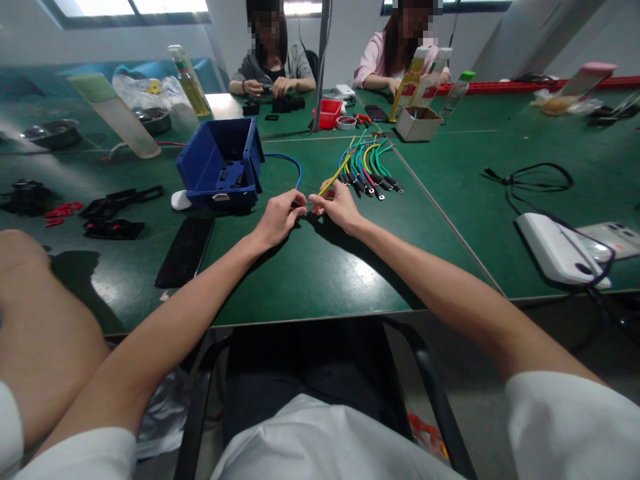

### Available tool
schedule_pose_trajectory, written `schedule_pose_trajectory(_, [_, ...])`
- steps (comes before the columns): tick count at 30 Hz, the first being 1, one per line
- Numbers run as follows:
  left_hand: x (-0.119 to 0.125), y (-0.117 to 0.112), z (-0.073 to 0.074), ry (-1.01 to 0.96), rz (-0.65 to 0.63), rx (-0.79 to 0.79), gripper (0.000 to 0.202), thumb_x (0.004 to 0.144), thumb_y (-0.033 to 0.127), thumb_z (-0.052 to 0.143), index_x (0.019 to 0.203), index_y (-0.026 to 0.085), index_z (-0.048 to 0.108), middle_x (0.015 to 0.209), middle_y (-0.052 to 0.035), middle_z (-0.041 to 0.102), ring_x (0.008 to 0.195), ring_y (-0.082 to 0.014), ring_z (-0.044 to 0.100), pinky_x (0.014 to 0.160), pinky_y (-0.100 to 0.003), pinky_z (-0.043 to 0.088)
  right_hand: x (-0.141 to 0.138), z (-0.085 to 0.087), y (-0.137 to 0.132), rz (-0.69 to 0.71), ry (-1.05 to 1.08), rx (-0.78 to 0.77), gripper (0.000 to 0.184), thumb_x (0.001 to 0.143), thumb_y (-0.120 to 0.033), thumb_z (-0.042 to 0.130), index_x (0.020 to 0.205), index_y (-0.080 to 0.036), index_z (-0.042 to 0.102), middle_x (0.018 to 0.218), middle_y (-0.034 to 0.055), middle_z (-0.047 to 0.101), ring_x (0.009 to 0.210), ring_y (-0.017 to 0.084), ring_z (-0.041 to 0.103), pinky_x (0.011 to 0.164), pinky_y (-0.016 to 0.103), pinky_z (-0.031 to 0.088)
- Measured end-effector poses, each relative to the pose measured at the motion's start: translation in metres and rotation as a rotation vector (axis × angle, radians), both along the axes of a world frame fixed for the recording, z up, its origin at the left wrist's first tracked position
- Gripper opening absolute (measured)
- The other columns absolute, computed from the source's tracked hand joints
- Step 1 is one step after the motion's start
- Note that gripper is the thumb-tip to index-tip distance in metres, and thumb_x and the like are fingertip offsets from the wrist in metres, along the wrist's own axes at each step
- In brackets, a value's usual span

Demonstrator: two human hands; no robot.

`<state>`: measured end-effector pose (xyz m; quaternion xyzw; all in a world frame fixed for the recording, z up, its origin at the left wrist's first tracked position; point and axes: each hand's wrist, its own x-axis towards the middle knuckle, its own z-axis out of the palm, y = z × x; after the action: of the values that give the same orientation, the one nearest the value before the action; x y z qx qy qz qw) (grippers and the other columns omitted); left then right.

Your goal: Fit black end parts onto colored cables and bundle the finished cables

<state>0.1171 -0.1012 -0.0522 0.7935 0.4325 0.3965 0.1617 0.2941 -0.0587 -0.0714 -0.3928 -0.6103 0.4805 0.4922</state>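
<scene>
My left hand (279,219) is closed in a pinch on the end of a blue wire (293,161), which arcs back toward the side of the blue bin. Close beside it, my right hand (341,207) pinches a yellow wire (340,171) that slants up and away. The fingertips of both hands nearly meet over the green table (300,273), and they hide the wire ends. Just beyond my right hand lies a fanned bundle of coloured wires (371,160) with black ends and metal lugs. To the left, the blue bin (193,170) holds small black parts (230,175).
A black phone (185,253) lies left of my forearm, near black parts (114,229) and red pieces (63,212). At right are a white device (555,250) and a black cable (540,177). Bottles, a cardboard box (419,127) and a red bin (329,115) stand farther back. Two people sit opposite.
</scene>
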Motion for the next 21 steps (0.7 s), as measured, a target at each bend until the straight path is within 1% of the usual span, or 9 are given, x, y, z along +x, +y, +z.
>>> schedule_pose_trajectory(2, [-0.0013,0.0000,0.0009,-0.011,0.028,-0.016,0.004,0.086,0.022,0.058,0.088,0.019,0.059,0.082,-0.0038,0.068,0.078,-0.0183,0.066,0.076,-0.032,0.054,0.0009,-0.0014,0.0015,0.017,-0.014,0.022,0.036,0.077,-0.035,0.074,0.092,-0.023,0.043,0.062,-0.0067,0.060,0.055,0.014,0.063,0.053,0.025,0.049])
schedule_pose_trajectory(5, [-0.0032,0.0013,-0.0006,-0.056,0.036,-0.018,0.004,0.086,0.019,0.056,0.089,0.019,0.058,0.080,-0.0032,0.069,0.075,-0.0173,0.068,0.074,-0.030,0.054,0.0011,-0.0011,0.0013,0.017,-0.015,0.022,0.039,0.075,-0.037,0.076,0.092,-0.024,0.044,0.062,-0.0066,0.060,0.055,0.014,0.063,0.053,0.024,0.048])
schedule_pose_trajectory(10, [-0.0039,0.0035,-0.0039,-0.151,0.045,-0.015,0.016,0.084,0.012,0.050,0.096,0.018,0.059,0.093,-0.0056,0.070,0.084,-0.0172,0.070,0.075,-0.028,0.056,-0.0006,0.0025,-0.0022,0.026,-0.022,0.000,0.037,0.074,-0.035,0.076,0.091,-0.023,0.045,0.062,-0.0068,0.059,0.055,0.013,0.063,0.052,0.023,0.047])
schedule_pose_trajectory(12, [-0.0034,0.0038,-0.0040,-0.167,0.065,-0.011,0.022,0.082,0.008,0.047,0.096,0.018,0.059,0.096,-0.0056,0.070,0.087,-0.0168,0.070,0.078,-0.029,0.057,-0.0014,0.0033,-0.0028,0.039,-0.012,-0.018,0.038,0.073,-0.033,0.077,0.090,-0.023,0.045,0.063,-0.0068,0.059,0.055,0.013,0.063,0.052,0.023,0.047])
schedule_pose_trajectory(15, [-0.0025,0.0048,-0.0036,-0.173,0.080,0.018,0.029,0.078,0.003,0.043,0.097,0.018,0.059,0.103,-0.0066,0.070,0.097,-0.0170,0.069,0.086,-0.031,0.056,-0.0019,0.0032,-0.0023,0.046,0.001,-0.029,0.037,0.071,-0.030,0.077,0.088,-0.023,0.046,0.067,-0.0065,0.059,0.056,0.012,0.063,0.051,0.022,0.047])
schedule_pose_trajectory(18, [-0.0017,0.0063,-0.0041,-0.194,0.085,0.016,0.025,0.081,0.006,0.047,0.100,0.018,0.058,0.106,-0.0075,0.068,0.096,-0.0174,0.069,0.086,-0.031,0.056,-0.0013,0.0017,-0.0009,0.063,0.001,0.007,0.031,0.073,-0.025,0.073,0.087,-0.022,0.046,0.067,-0.0061,0.059,0.056,0.011,0.063,0.052,0.022,0.047])
schedule_pose_trajectory(20, [-0.0012,0.0071,-0.0054,-0.217,0.092,-0.009,0.018,0.082,0.012,0.055,0.099,0.018,0.056,0.101,-0.0068,0.069,0.090,-0.0177,0.070,0.083,-0.031,0.056,-0.0005,0.0004,0.0001,0.071,-0.006,0.023,0.029,0.074,-0.023,0.070,0.088,-0.022,0.045,0.067,-0.0058,0.060,0.057,0.012,0.063,0.054,0.022,0.048])
schedule_pose_trajectory(21, [-0.0009,0.0074,-0.0062,-0.224,0.085,-0.028,0.018,0.082,0.016,0.060,0.099,0.018,0.056,0.097,-0.0061,0.069,0.087,-0.0179,0.070,0.081,-0.031,0.056,-0.0001,-0.0001,0.0005,0.071,-0.013,0.025,0.028,0.074,-0.023,0.069,0.088,-0.022,0.045,0.067,-0.0056,0.061,0.058,0.012,0.063,0.055,0.023,0.049])
